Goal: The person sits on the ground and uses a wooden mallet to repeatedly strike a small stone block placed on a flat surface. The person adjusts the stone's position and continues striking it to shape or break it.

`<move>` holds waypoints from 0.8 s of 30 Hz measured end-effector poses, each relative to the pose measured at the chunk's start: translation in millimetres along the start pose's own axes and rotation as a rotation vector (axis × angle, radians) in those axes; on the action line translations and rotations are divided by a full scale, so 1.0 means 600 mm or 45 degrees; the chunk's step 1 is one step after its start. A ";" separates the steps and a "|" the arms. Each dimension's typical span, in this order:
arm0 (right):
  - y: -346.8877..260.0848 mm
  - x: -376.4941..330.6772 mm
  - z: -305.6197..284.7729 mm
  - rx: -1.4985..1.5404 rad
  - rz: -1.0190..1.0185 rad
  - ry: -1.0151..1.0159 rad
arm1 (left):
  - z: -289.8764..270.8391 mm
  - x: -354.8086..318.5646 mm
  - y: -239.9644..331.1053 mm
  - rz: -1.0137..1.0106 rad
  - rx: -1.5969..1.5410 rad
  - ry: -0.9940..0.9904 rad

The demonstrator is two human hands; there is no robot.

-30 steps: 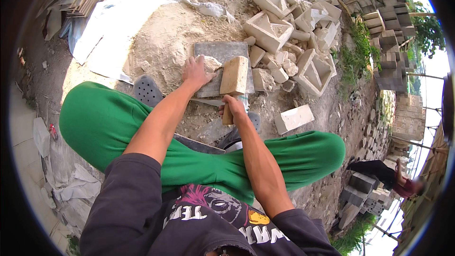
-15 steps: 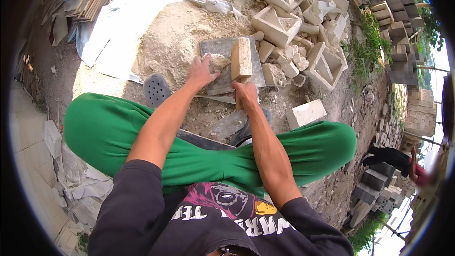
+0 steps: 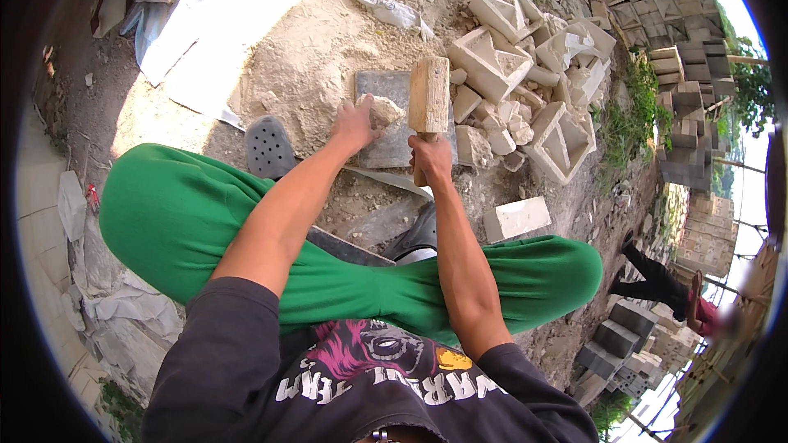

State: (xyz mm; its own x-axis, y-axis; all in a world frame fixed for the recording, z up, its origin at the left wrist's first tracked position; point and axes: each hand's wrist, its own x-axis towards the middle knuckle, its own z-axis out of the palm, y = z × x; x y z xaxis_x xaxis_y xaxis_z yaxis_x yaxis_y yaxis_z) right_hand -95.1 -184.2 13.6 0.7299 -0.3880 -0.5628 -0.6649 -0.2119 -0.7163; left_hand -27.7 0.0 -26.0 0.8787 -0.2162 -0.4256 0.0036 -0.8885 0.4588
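My right hand [image 3: 432, 157] is closed round the handle of a wooden mallet [image 3: 430, 96], whose blocky head stands over the right part of a dark grey flat slab [image 3: 394, 148]. My left hand [image 3: 354, 125] grips a pale, rough stone-like chunk [image 3: 385, 110] at the slab's left side. The chunk lies just left of the mallet head, apart from it. Pale crumbled material [image 3: 300, 57] is heaped beyond and to the left of my left hand.
Broken pale blocks with triangular hollows [image 3: 492, 61] lie heaped right of the slab. A pale block [image 3: 517, 219] sits by my right knee. A white sheet [image 3: 222, 25] lies at the far left. Another person [image 3: 665, 283] is at the right, near stacked grey blocks [image 3: 620, 332].
The mallet head now looks more upright and slightly farther right, showing more of its front face. My left hand stays at the chunk. The view has shifted a little.
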 end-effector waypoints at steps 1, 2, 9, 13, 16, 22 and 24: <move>0.000 0.000 -0.001 -0.038 -0.058 0.006 | -0.001 0.002 0.000 0.005 -0.021 -0.002; 0.000 -0.001 -0.002 -0.076 -0.116 0.011 | -0.002 0.003 -0.002 0.009 -0.042 -0.006; 0.013 0.021 -0.006 -0.042 0.173 -0.069 | 0.012 0.010 -0.013 0.059 0.012 0.109; -0.002 0.008 -0.006 0.070 -0.029 -0.019 | -0.009 0.000 0.006 -0.031 -0.074 -0.024; 0.018 0.016 -0.001 -0.073 -0.010 -0.049 | -0.010 -0.001 0.011 -0.033 -0.075 -0.019; 0.012 0.023 -0.004 -0.028 0.164 -0.108 | 0.012 0.008 -0.013 0.035 0.008 0.093; -0.008 0.010 -0.003 0.033 0.080 -0.058 | 0.011 0.007 -0.017 0.022 0.015 0.083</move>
State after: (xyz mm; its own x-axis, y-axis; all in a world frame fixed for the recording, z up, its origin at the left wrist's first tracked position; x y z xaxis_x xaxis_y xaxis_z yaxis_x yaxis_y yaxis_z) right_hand -87.8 -187.1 14.4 0.6935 -0.3587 -0.6248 -0.7058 -0.1647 -0.6890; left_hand -27.1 5.1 -37.8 0.9079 -0.2047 -0.3658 -0.0169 -0.8898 0.4560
